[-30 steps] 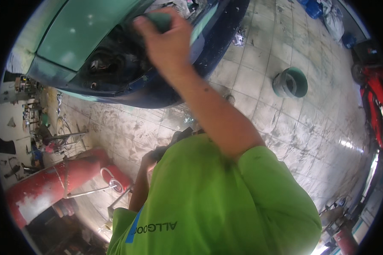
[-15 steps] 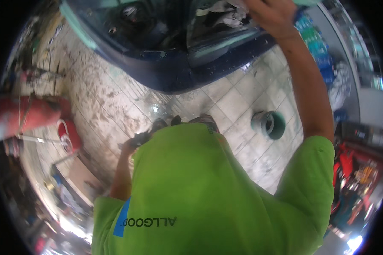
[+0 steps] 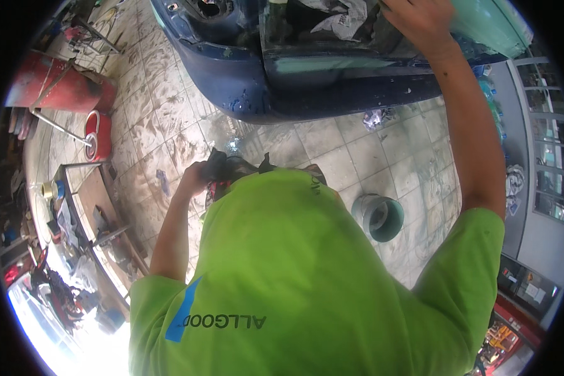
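Observation:
At the top edge of the view my right hand [image 3: 423, 24] reaches over the dark blue and pale green car body [image 3: 351, 84], next to its window opening. Its fingers look stretched out; the picture's edge cuts part of them off, and nothing shows held in them. Low at my left side, my left hand [image 3: 195, 178] is closed around a dark, bunched, cloth-like thing [image 3: 215, 165]. Crumpled paper [image 3: 344, 20] lies inside the window opening, close to my right hand.
A grey-green bucket [image 3: 378, 218] stands on the wet, stained tile floor [image 3: 332, 145] to my right. Crumpled shiny wrapping [image 3: 377, 118] lies beside the car. Leftward are a large red tank [image 3: 59, 84], a red container [image 3: 98, 135] and a low wooden-topped frame [image 3: 94, 200].
My view has shifted, so more of the car's side and the left of the workshop show. My left hand has risen a little with the dark thing; my right hand stays at the car.

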A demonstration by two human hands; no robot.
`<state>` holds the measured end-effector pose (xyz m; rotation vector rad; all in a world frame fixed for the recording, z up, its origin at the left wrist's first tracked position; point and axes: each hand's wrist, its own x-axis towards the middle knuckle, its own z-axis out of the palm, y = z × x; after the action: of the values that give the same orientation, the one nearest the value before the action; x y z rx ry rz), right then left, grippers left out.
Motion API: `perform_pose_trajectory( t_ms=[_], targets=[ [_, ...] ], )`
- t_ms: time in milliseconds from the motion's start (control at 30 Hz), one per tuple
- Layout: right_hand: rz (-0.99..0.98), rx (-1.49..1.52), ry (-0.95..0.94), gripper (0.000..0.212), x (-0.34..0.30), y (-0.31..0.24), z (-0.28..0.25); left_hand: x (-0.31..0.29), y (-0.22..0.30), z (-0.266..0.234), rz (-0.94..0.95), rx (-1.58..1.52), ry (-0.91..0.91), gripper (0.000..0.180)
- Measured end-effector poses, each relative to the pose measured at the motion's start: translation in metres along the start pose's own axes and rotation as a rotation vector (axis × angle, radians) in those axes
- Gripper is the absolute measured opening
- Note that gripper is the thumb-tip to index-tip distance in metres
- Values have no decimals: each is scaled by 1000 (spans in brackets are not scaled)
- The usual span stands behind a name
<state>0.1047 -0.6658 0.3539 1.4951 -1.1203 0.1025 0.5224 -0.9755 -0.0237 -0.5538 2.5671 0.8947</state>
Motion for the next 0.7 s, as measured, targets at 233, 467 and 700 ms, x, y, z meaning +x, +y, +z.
perform_pose_trajectory(
  t_ms=[233,467,700],
  targets=[
    [-11,166,189,11,64,-42,52,-5,31,38,-73,7,-103,37],
    [1,31,128,15,24,-10,13,-44,-8,104,-205,-390,207,29],
    [138,160,330,11,51,-50,76,-25,-18,82,-214,-407,204,28]
  ],
)
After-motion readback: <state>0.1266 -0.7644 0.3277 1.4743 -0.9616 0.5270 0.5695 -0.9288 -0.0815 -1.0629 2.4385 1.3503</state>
